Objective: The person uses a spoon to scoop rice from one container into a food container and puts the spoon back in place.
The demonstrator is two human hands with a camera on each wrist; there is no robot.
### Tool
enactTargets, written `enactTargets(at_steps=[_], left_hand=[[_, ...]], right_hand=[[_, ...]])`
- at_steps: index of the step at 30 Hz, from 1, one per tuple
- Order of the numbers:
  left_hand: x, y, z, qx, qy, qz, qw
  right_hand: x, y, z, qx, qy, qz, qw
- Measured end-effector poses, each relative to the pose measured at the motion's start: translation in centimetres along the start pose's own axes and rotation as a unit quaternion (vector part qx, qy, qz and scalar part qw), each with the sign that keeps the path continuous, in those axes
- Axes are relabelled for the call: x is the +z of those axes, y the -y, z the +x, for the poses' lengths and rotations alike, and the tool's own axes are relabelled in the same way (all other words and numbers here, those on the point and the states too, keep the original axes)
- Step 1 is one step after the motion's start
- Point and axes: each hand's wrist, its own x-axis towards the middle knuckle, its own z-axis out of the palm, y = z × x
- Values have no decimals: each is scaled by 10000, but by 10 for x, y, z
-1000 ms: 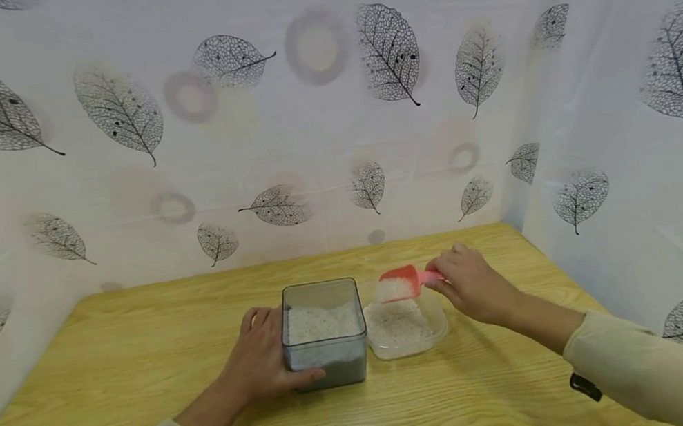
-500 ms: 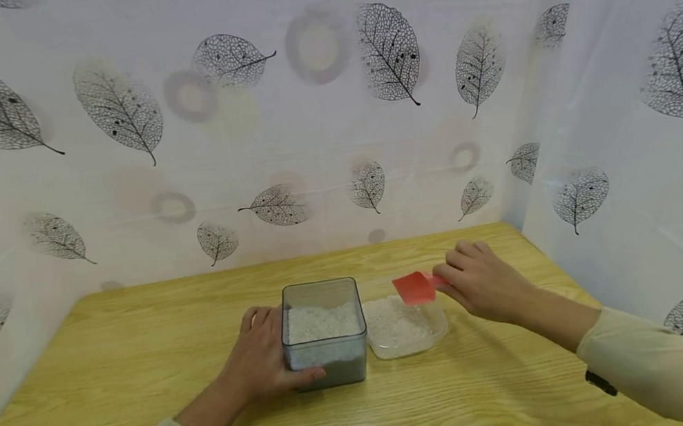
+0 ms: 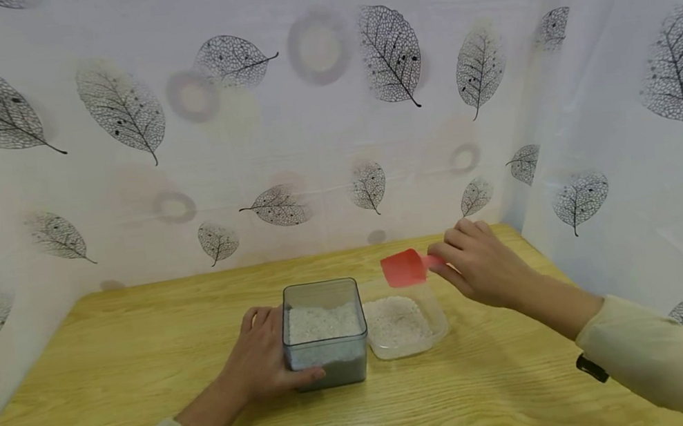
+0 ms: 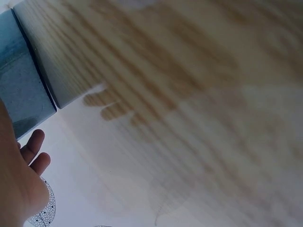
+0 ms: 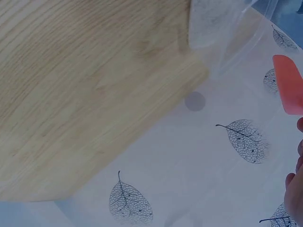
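Note:
My left hand (image 3: 263,356) holds a square clear grey storage box (image 3: 335,363) at its left side, thumb along the front wall. White rice-like grains (image 3: 323,322) fill the box partway. To its right sits a shallow clear plastic tub (image 3: 407,350) with a layer of similar grains (image 3: 396,319). Above the back of that tub, my right hand (image 3: 481,264) grips a red scoop (image 3: 404,268) by its handle. The scoop is turned over, its underside towards the head view. In the right wrist view the scoop (image 5: 289,85) shows at the right edge.
Both containers stand on a wood-grain table (image 3: 174,342). A pale curtain (image 3: 283,129) printed with dark leaves rises behind the table and along its right side. A small dark device (image 3: 592,368) sits under the right sleeve.
The scoop held grains a second ago; it has since tipped over above the shallow tub, then risen slightly. The left hand and the storage box have stayed in place.

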Motion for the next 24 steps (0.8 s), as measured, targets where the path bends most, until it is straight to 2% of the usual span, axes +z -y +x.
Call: enactTargets(at_steps=[5,9,18,24], left_hand=[[-1,-1,0,27,-22,23,10000],[-1,-1,0,43,-33,43,10000],[-1,-1,0,18,-16,6,10000],[-1,-1,0,14,-20,12,10000]], right_hand=[[-6,8,21,151,-50,126,9998],[-7,18,37,52,-4,148,9999],[3,40,66,-545,-29,281,9981],[8,53,78,-938,350,195,9948]])
